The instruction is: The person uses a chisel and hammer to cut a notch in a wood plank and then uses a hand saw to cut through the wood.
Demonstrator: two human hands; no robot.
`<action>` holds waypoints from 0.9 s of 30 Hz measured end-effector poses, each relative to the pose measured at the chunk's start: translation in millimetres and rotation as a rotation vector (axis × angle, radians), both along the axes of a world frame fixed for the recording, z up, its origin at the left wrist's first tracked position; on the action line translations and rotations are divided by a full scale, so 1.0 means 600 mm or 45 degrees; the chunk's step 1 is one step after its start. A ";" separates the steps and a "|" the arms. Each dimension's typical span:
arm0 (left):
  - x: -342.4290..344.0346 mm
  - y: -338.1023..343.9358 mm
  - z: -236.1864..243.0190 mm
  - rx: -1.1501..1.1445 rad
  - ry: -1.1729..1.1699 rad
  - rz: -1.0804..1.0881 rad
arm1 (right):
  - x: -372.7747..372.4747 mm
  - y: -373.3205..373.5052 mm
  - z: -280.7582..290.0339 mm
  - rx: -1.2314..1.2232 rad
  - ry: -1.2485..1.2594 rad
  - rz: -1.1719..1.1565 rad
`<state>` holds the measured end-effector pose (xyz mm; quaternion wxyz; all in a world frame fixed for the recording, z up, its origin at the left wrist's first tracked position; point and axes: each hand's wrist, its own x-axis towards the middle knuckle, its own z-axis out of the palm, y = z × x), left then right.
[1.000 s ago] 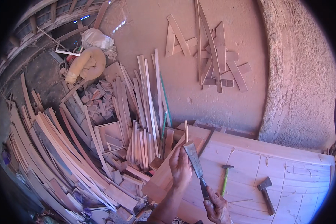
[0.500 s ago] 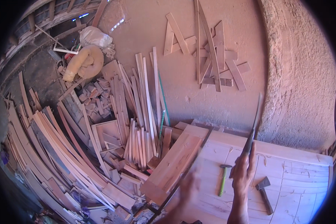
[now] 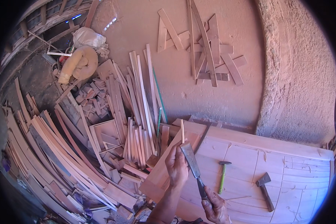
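My right hand grips the dark handle of a wide chisel, its blade slanting up and left. Closed around a thin wooden strip, my left hand is raised beside the blade tip. The strip's upper end sticks up past my fingers; its lower part is hidden. Whether blade and strip touch, I cannot tell. Below lies a pale wooden panel with curved joint lines. On it rest a green-handled hammer and a dark-headed hammer, both to the right of the chisel.
A dark bar crosses the work surface near a long board. To the left, many boards and upright sticks lean in piles. Wooden templates hang on the wall. A coiled yellowish hose lies far left.
The chisel has come down and left, now tilting toward my left hand. My left hand, blurred before, has risen and shows a thin wooden strip. The view has shifted slightly.
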<state>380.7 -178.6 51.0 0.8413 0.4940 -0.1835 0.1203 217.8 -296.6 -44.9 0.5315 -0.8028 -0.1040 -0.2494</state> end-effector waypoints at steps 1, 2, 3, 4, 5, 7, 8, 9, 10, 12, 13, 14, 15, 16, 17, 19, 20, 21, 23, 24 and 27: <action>-0.003 -0.001 -0.004 0.028 -0.023 0.038 | -0.005 -0.002 0.014 0.024 0.013 0.016; -0.006 0.000 -0.007 0.056 -0.047 0.077 | -0.006 -0.001 0.022 0.049 0.025 0.033; -0.012 0.002 -0.008 0.083 -0.046 0.069 | -0.004 -0.001 0.021 0.022 -0.003 0.012; -0.020 0.005 -0.006 0.109 -0.045 0.060 | 0.000 0.001 0.018 -0.004 -0.032 -0.010; -0.027 0.006 -0.006 0.135 -0.043 0.050 | 0.005 0.003 0.016 -0.031 -0.060 -0.033; -0.038 0.004 -0.009 0.026 0.104 -0.014 | 0.021 0.002 0.025 0.030 -0.057 0.007; -0.045 0.003 -0.021 0.003 0.151 -0.052 | 0.033 0.000 0.033 0.061 -0.056 0.028; -0.053 0.003 -0.032 -0.021 0.197 -0.086 | 0.061 -0.010 0.026 0.226 -0.120 -0.063; -0.071 0.003 -0.073 -0.006 0.217 -0.109 | 0.084 -0.026 0.056 0.451 -0.097 -0.109; -0.111 -0.002 -0.170 0.017 0.274 -0.167 | 0.121 -0.060 0.135 0.963 0.010 -0.190; -0.122 -0.013 -0.143 0.023 0.296 -0.215 | 0.126 -0.077 0.133 0.900 -0.079 -0.135; -0.108 0.009 -0.106 0.116 0.457 -0.123 | 0.114 -0.084 0.120 0.705 -0.081 -0.107; -0.085 0.011 -0.023 0.196 0.616 -0.062 | 0.095 -0.094 0.096 0.489 -0.086 -0.106; -0.068 0.009 -0.014 0.144 0.495 -0.048 | 0.075 -0.084 0.072 0.461 -0.016 -0.033; -0.045 0.010 -0.014 0.096 0.366 -0.030 | 0.057 -0.071 0.045 0.437 0.047 0.046; -0.022 0.009 -0.006 0.050 0.212 0.006 | 0.035 -0.038 0.012 0.300 0.041 0.074; -0.017 0.009 -0.001 0.051 0.187 0.025 | 0.030 -0.026 0.005 0.194 0.017 0.048; -0.014 0.008 0.000 0.051 0.171 0.039 | 0.022 -0.015 0.001 0.087 0.001 0.014; -0.010 0.007 0.009 0.032 0.129 0.005 | 0.010 -0.003 0.001 -0.020 0.028 -0.015; -0.009 0.007 0.012 0.016 0.105 -0.011 | 0.003 -0.001 0.006 -0.023 0.068 -0.007; -0.008 0.006 0.010 0.096 -0.017 0.024 | 0.002 0.000 -0.009 -0.066 0.017 -0.063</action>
